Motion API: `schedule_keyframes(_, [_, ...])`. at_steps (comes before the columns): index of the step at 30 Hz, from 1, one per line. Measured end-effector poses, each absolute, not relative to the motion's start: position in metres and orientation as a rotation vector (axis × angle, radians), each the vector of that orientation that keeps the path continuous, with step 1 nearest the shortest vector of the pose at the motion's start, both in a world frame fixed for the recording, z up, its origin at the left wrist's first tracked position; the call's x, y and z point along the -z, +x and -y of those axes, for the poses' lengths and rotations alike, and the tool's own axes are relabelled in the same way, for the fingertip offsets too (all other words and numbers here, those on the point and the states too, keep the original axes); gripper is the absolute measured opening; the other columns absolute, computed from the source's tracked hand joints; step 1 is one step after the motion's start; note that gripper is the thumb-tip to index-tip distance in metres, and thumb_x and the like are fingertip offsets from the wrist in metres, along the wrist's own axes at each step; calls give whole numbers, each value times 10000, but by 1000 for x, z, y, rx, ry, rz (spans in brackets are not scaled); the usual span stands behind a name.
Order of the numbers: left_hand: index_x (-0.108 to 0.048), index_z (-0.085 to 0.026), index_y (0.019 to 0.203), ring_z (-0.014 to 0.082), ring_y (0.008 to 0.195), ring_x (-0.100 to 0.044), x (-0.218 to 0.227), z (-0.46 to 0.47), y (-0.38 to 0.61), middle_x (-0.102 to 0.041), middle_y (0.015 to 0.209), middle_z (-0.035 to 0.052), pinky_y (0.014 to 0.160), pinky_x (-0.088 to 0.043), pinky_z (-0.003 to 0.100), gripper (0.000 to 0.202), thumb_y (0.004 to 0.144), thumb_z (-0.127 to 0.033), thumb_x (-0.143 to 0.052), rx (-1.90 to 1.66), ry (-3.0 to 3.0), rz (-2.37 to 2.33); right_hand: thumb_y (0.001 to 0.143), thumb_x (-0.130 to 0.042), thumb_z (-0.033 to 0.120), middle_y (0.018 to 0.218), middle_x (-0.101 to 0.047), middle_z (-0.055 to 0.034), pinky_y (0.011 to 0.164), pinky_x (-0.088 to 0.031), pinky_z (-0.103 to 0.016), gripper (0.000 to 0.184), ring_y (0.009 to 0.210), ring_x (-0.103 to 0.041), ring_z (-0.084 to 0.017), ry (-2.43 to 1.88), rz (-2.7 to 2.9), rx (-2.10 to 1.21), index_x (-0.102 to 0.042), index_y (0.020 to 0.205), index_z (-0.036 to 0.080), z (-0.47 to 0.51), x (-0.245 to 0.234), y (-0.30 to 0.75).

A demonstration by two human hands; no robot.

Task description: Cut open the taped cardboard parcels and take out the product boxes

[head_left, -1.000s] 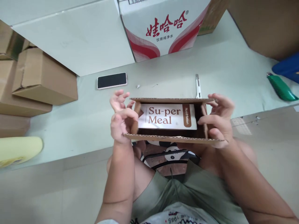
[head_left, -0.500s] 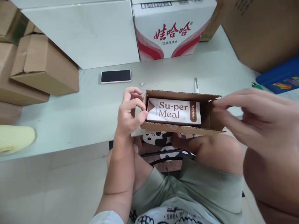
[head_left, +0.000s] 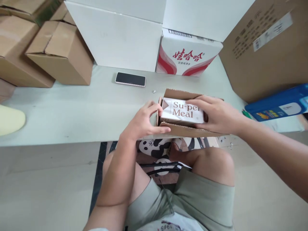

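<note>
An open brown cardboard box (head_left: 190, 131) lies at the table's front edge. Inside it is a white carton (head_left: 179, 110) printed "Su-per Meal", toward the box's left end. My left hand (head_left: 148, 122) grips the left end of the cardboard box, fingers on the end flap and thumb along the front wall. My right hand (head_left: 214, 112) reaches into the box from the right, its fingers over the carton's top and its thumb at the front side, closed around the carton's right end. That end and the right part of the box are hidden under the hand.
A phone (head_left: 130, 79) lies behind the box on the pale table (head_left: 96, 109). Farther back stand a white-and-red carton (head_left: 186, 59) and a tall white box (head_left: 120, 41). Brown boxes (head_left: 64, 51) are at left, a large brown carton (head_left: 264, 48) and a blue pack (head_left: 279, 102) at right.
My right hand has moved left from the box's right end onto the carton inside. My left hand now spreads its thumb along the front wall. The view has shifted.
</note>
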State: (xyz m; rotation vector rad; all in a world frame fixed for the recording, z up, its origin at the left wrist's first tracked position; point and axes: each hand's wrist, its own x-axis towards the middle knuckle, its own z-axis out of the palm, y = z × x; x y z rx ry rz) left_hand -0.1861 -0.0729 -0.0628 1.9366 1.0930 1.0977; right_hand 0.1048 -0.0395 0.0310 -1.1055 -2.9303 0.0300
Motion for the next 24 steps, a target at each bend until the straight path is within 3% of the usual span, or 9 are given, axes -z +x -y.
schedule_keyframes(3, [-533,-233,847,147,716,-524,65,71,-185,-562,859,-23,673,-487,280,492,695,-418,-963,-1157,1880,-1187,858,-709,393,1285,-715,-143,902,-576,-424,599,1087,-708,-292,-933,2736,77,-585,1423,238,36,-48,119])
schedule_keyframes(7, [-511,-232,840,110,634,-478,74,59,-178,-519,775,-58,603,-449,254,481,727,-432,-934,-1298,1766,-1222,873,-760,457,1309,-700,-141,898,-593,-428,660,1135,-704,-298,-792,2588,249,-554,1482,304,37,-68,143])
schedule_keyframes(11, [-511,-233,849,95,622,-473,85,40,-168,-501,806,-54,579,-447,249,483,763,-509,-898,-1474,1730,-1292,844,-823,389,1347,-651,-170,958,-596,-465,894,1249,-652,-340,-717,2373,578,-426,1642,321,39,-71,165])
schedule_keyframes(14, [-550,-236,908,102,640,-488,92,27,-155,-513,843,-41,609,-477,259,493,778,-585,-873,-1547,1704,-1357,789,-878,502,1263,-608,-181,1014,-597,-529,1034,1240,-625,-375,-622,2253,782,-389,1670,272,39,-61,179])
schedule_keyframes(17, [-611,-257,1125,132,724,-534,96,26,-143,-545,920,-12,671,-511,281,536,802,-624,-832,-1578,1730,-1375,803,-847,579,1174,-582,-120,1074,-572,-580,838,1189,-614,-346,-653,2167,778,-480,1520,351,40,-43,189])
schedule_keyframes(19, [-596,-281,1276,158,799,-551,92,34,-139,-556,973,10,721,-527,307,623,820,-657,-793,-1657,1735,-1378,825,-839,539,1243,-555,-94,1143,-523,-607,648,1270,-584,-340,-696,2106,703,-506,1363,398,43,-28,196])
schedule_keyframes(22, [-645,-281,1230,196,905,-605,68,57,-142,-606,1040,51,817,-566,359,575,882,-737,-682,-1696,1645,-1310,827,-857,434,1471,-449,-61,1189,-484,-615,539,1473,-470,-353,-712,2046,511,-487,1218,408,51,-5,206])
schedule_keyframes(24, [-690,-276,1184,245,1037,-670,40,74,-143,-680,1151,95,875,-604,396,585,918,-789,-595,-1461,1560,-1138,789,-886,435,1594,-349,-42,1173,-491,-617,567,1579,-340,-382,-824,2067,279,-476,1180,409,53,8,208])
